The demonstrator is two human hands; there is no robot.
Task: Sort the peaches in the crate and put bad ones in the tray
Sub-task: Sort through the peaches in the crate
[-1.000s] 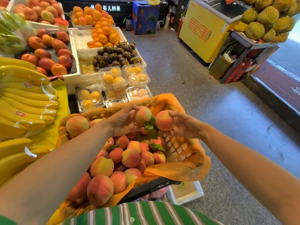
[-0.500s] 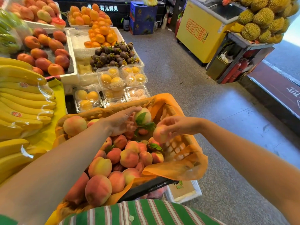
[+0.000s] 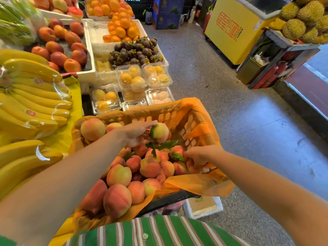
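A black crate [image 3: 170, 199] lined with an orange bag [image 3: 195, 185] holds several pink-yellow peaches [image 3: 119, 174], some with green leaves. My left hand [image 3: 133, 134] holds a leafy peach [image 3: 160, 132] up above the pile at the crate's far side. My right hand [image 3: 200, 155] reaches down at the crate's right wall. Its fingers curl over a peach [image 3: 190, 166] that is mostly hidden beneath them and sits low among the others.
Bananas [image 3: 35, 96] lie at the left. Clear boxes of yellow fruit [image 3: 133, 80] stand just beyond the crate, with mangosteens [image 3: 133, 52] and oranges behind them. A white foam box [image 3: 204, 207] sits on the floor under the crate's near right corner. Open floor lies to the right.
My right hand has gone down from above the pile with its peach to the crate's right side. My left hand still holds the leafy peach, a little turned.
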